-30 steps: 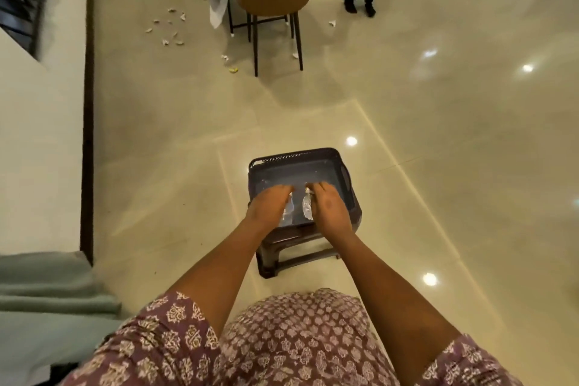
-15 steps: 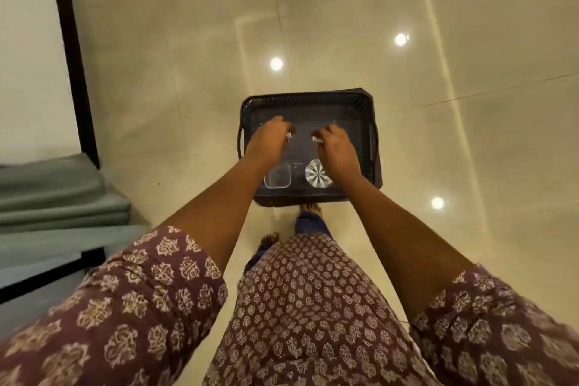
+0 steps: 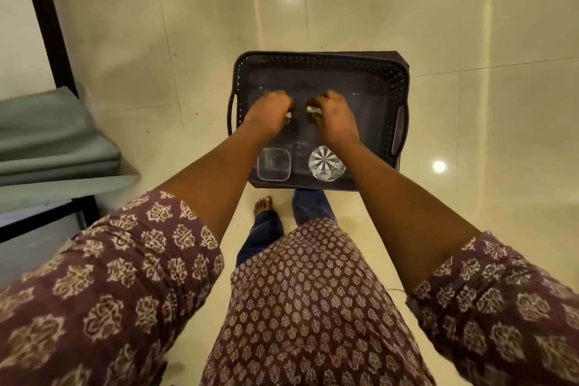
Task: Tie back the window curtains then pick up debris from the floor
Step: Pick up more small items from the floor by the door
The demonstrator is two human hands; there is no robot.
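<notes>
Here, dark perforated basket (image 3: 401, 78) holds two clear glasses.

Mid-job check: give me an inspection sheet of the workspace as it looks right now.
Surface: glossy cream tiled floor with ceiling-light reflections.
Job's things: dark perforated basket; no curtains or floor debris in view.
Clutter: square clear container and round cut-glass tumbler at the basket's near edge.
Hands: left hand and right hand curled inside the basket, each pinching a small pale item, too small to identify.
Cables: nothing seen.
Surroundings: green cushions at left; dark door frame.
</notes>
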